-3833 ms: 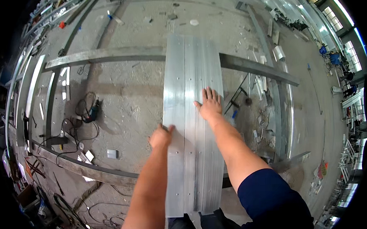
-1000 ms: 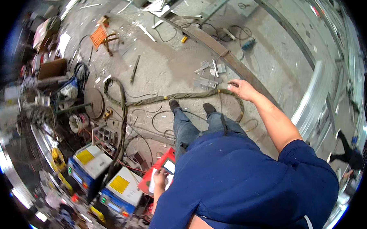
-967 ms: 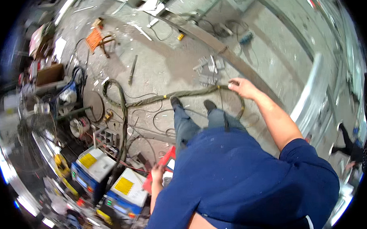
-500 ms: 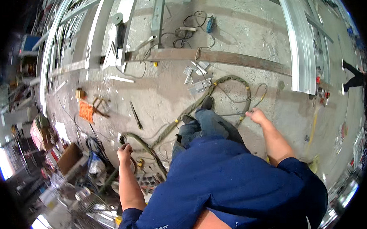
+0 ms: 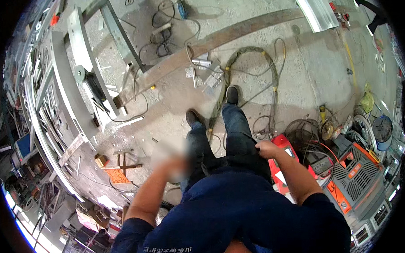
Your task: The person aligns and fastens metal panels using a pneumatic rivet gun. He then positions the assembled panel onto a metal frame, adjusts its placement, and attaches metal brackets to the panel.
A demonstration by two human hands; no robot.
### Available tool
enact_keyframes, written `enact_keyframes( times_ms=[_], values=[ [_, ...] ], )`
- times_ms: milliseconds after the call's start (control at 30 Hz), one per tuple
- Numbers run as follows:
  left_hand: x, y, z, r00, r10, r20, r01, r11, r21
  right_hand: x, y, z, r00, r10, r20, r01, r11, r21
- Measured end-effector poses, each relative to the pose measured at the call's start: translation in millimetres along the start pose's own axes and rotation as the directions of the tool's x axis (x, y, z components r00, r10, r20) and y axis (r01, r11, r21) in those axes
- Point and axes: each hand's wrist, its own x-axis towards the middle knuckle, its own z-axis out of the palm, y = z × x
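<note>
My left hand [image 5: 171, 166] hangs in front of my left thigh; a blur covers it, so its fingers and anything in them are hidden. My right hand [image 5: 267, 150] is loosely curled beside my right thigh, with nothing visible in it. Just past it stands a red machine or case [image 5: 283, 145] on the floor. A thick olive-green sleeved cable [image 5: 230, 64], bound with yellow bands, runs between my feet and loops on the concrete ahead. A thin grey cable [image 5: 250, 74] crosses that loop.
A long rusty steel beam [image 5: 234, 31] lies across the floor ahead. Metal brackets [image 5: 212, 78] lie near it, and a blue power tool [image 5: 182, 10] beyond. An orange-and-grey machine [image 5: 356, 176] stands at right. An orange-seated folding stool [image 5: 118, 174] and steel profiles [image 5: 65, 80] are on the left.
The view has turned and moved, bringing the red and orange machines in at right. My feet are farther apart. My left hand has come inward; my right hand is nearer my thigh.
</note>
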Motion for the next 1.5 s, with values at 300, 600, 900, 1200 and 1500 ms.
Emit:
enact_keyframes(
  times_ms=[300,600,900,1200,1500],
  values=[
    [16,-15,-28,0.677,0.161,0.718,-0.046,0.983,-0.178,22,-58,52,0.806,-0.187,0.562,-0.055,0.921,0.386],
    [202,-14,-309,0.143,0.374,-0.916,0.104,0.915,0.390,298,2,5,0.988,-0.125,0.090,0.113,0.985,0.130],
    [262,42,-353,0.198,0.373,-0.907,0.143,0.904,0.403,541,81,-29,0.967,-0.075,-0.243,0.113,0.982,0.150],
    [273,26,-356,0.100,0.380,-0.919,0.139,0.910,0.391,586,121,-159,0.680,0.084,-0.728,-0.037,0.996,0.080],
    [282,19,-364,0.064,0.419,-0.906,0.184,0.887,0.423,628,151,-107,0.926,-0.192,-0.327,0.009,0.873,-0.487]
  ],
)
